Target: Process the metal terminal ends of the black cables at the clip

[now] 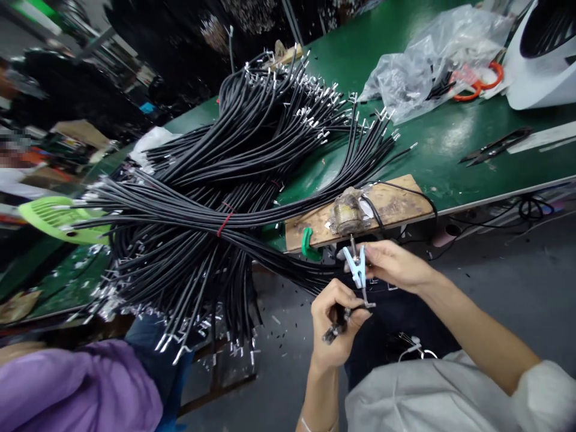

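Observation:
My left hand (335,321) is closed around a short dark length that looks like black cable (335,331), with bare silvery leads sticking out past the thumb. One lead rises toward a light blue spring clip (357,268), which my right hand (396,264) pinches at its side. The clip sits at the shaft of a small tape-wrapped motor (348,213), mounted on a wooden board (405,195) at the table's edge. My left palm hides part of the cable.
A big heap of black cables (202,168) with stripped ends covers the green table (450,162) and hangs over its edge. A green clamp (309,245), snips (495,146), orange-handled scissors (477,87) and a plastic bag (405,78) lie around. A person in a purple sleeve (81,390) sits at left.

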The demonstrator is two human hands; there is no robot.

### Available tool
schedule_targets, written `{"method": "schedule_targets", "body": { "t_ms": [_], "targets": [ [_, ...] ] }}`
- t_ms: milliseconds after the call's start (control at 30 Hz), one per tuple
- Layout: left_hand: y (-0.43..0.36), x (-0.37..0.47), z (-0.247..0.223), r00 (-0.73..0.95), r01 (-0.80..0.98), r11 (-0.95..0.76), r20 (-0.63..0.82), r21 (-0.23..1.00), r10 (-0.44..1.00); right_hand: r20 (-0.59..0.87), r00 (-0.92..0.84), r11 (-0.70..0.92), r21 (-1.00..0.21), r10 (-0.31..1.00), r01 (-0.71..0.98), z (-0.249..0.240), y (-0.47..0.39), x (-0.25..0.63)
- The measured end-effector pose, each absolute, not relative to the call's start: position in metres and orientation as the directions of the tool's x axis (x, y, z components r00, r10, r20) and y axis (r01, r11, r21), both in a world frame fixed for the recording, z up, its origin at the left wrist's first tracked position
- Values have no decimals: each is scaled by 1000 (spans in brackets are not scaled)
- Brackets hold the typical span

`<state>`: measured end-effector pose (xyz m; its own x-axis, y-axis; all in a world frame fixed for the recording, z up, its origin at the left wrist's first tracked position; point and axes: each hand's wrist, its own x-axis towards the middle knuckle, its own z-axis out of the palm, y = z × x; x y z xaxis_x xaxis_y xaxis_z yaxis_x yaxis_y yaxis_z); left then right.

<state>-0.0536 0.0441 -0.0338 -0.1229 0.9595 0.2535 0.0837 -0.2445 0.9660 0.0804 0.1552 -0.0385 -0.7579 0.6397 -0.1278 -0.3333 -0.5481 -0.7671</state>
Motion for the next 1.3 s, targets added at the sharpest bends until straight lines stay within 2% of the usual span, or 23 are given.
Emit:
{"method": "schedule_targets", "body": {
  "t_ms": [200, 400, 500, 567, 600, 667, 733, 800, 867, 967, 1033, 1100, 1300],
  "targets": [
    [52, -54, -35, -192, 20, -263, 262, 965, 946, -133, -675, -584, -638, 726, -502, -37, 145, 57],
    [56, -52, -33, -197, 73, -189, 200, 979, 960, -146, -707, -643, -569, 692, -512, -40, 141, 57],
    [54, -53, -32, -193, 72, -191, 202, 979, 960, -138, -747, -682, -538, 650, -495, -46, 141, 61],
    [51, -54, -33, -189, 73, -200, 211, 977, 959, -151, -729, -675, -538, 667, -506, -52, 141, 69],
    [50, -54, -33, -187, 76, -203, 214, 976, 959, -159, -702, -648, -562, 694, -514, -55, 140, 76],
    [47, -55, -35, -182, 80, -210, 221, 974, 958, -155, -618, -533, -688, 771, -493, -61, 136, 91],
    [46, -57, -35, -145, 77, -242, 251, 967, 957, -106, -507, -333, -863, 855, -380, -62, 130, 107],
    [46, -58, -34, -98, 101, -264, 274, 959, 957, 31, -413, -65, -974, 910, -216, -57, 121, 119],
    [46, -59, -33, -74, 176, -221, 237, 959, 969, 227, -377, 213, -974, 898, -77, -47, 112, 122],
    [46, -59, -31, -81, 295, -76, 104, 953, 991, 441, -433, 510, -859, 786, 52, -33, 101, 113],
    [44, -59, -31, -74, 327, -34, 61, 945, 995, 481, -466, 567, -822, 743, 56, -30, 97, 102],
    [41, -59, -31, -72, 341, -24, 51, 940, 996, 491, -435, 550, -835, 755, 12, -33, 94, 92],
    [29, -54, -32, -160, 427, -35, 114, 904, 981, 434, -195, 438, -899, 879, -28, -55, 83, 77]
  ]
}}
